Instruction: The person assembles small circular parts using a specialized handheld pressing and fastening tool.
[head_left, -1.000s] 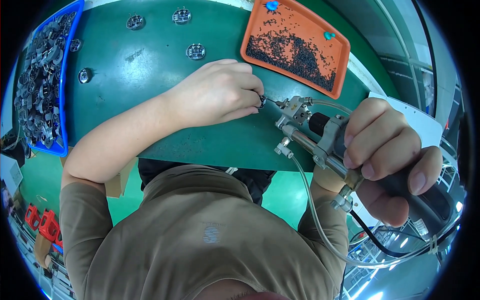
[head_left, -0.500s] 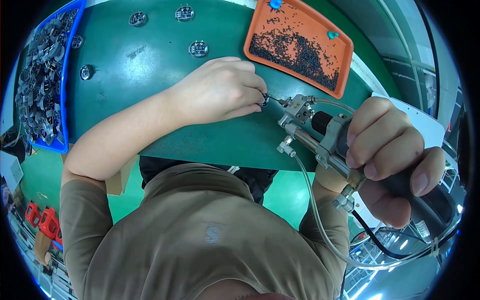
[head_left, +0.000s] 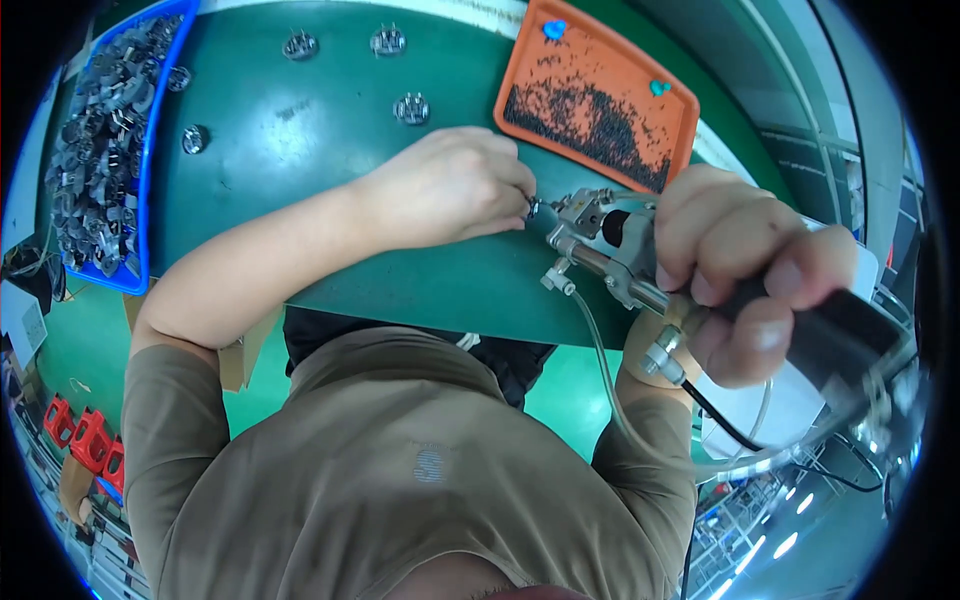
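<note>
Small part (head_left: pixel 531 207): mostly hidden, held over the green table (head_left: pixel 430 287) at the power tool's (head_left: pixel 590 257) tip; contact cannot be told.
Left hand (head_left: pixel 460 190): pinched on the part, best braced firmly.
Right hand (head_left: pixel 752 262): wrapped around the tool, best aimed straight.
Orange tray (head_left: pixel 600 45): strewn with dark pieces (head_left: pixel 590 125).

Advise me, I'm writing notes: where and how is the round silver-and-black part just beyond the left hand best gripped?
Perhaps pinch the round silver-and-black part by opposite rim edges, coming from above: it lies apart on the green tabletop, nothing touching its circular outline.
</note>
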